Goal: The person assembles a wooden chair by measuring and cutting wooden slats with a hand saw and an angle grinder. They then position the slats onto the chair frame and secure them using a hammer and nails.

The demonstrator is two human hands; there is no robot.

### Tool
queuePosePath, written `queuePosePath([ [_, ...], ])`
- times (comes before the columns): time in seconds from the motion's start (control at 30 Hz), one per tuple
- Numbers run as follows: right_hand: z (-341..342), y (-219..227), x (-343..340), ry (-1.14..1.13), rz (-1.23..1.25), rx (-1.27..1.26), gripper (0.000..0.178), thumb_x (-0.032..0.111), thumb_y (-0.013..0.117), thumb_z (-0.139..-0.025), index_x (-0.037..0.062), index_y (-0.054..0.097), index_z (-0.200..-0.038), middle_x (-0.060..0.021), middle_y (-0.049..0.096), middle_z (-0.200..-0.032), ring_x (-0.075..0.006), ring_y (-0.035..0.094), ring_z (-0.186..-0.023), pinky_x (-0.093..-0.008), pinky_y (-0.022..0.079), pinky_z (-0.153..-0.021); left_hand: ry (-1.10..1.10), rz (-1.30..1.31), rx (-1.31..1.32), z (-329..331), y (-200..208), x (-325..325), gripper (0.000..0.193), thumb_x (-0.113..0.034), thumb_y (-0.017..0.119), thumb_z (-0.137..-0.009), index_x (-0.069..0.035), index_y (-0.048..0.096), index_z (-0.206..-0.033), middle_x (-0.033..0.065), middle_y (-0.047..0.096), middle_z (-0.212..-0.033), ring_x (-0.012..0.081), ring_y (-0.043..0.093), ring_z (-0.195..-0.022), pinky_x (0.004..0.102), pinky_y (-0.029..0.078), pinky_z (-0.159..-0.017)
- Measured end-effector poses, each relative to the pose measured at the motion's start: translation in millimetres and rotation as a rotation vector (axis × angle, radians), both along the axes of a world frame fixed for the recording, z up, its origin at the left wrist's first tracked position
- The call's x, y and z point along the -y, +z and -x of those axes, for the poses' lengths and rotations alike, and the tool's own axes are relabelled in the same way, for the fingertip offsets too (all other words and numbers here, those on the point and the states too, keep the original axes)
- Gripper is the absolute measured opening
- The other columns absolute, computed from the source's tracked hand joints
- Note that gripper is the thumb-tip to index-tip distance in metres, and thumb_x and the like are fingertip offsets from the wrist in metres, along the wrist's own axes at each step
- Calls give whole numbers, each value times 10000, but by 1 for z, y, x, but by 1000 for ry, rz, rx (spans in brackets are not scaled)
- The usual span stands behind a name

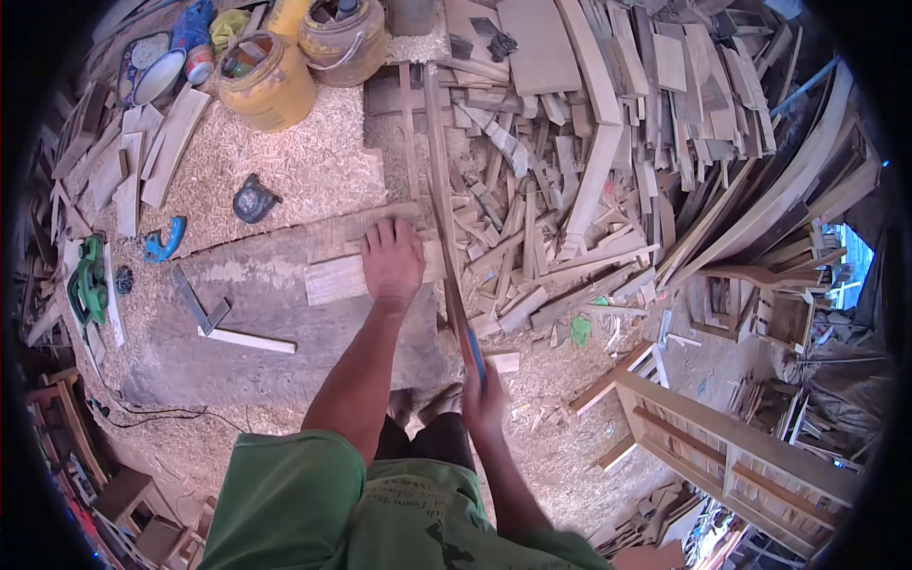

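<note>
On the worn brown workbench (237, 285), a short pale wooden board (332, 280) lies crosswise near the right edge. My left hand (392, 261) presses down over it, its fingers bent across the far side. Just past the board's right end runs a handsaw (454, 285), seen almost edge-on and slanting away from me. Blue shows near its handle, which my right hand (484, 404) grips, somewhat blurred. A try square (201, 309) and a thin pale strip (252, 339) rest to the left on the bench.
Wood shavings and yellow buckets (271, 95) lie beyond the bench. A blue curved tool (165, 239) and green power tool (90, 280) sit left. Offcuts (532, 190) are heaped right. A wooden frame (731, 456) stands at lower right; a black cord (171, 413) trails at left.
</note>
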State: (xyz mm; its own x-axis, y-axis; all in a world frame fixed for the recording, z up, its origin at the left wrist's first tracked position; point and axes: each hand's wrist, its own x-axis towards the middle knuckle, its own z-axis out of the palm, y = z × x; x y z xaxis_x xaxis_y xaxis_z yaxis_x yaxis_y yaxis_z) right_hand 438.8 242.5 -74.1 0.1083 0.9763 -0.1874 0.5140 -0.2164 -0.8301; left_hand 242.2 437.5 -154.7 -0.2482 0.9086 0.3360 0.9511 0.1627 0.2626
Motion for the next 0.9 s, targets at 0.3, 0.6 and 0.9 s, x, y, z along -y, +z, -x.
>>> queuePosePath([
  [0.3, -23, 48, 71, -1, -15, 10, 398, 331, 624, -1109, 37, 661, -1374, -277, 761, -1035, -486, 759, -913, -513, 603, -763, 17, 3, -51, 5, -4, 0, 218, -274, 616, -1010, -77, 642, -1099, 161, 609, -1123, 377, 591, -1078, 524, 462, -958],
  [0.6, 20, 12, -68, 18, 64, -30, 428, 355, 641, -1075, 112, 641, -1427, -270, 715, -819, -501, 725, -766, -570, 557, -672, 7, 26, -74, -4, -1, -6, 235, -274, 607, -1026, -75, 639, -1147, 165, 613, -1168, 388, 587, -1115, 531, 448, -979],
  [0.9, -37, 28, 84, -12, 84, -31, 461, 250, 709, -1035, 60, 629, -1447, -252, 759, -896, -456, 771, -816, -511, 614, -715, -8, 25, -127, -3, -7, -2, 204, -283, 578, -1058, -83, 608, -1086, 173, 596, -1138, 401, 578, -1097, 537, 448, -969],
])
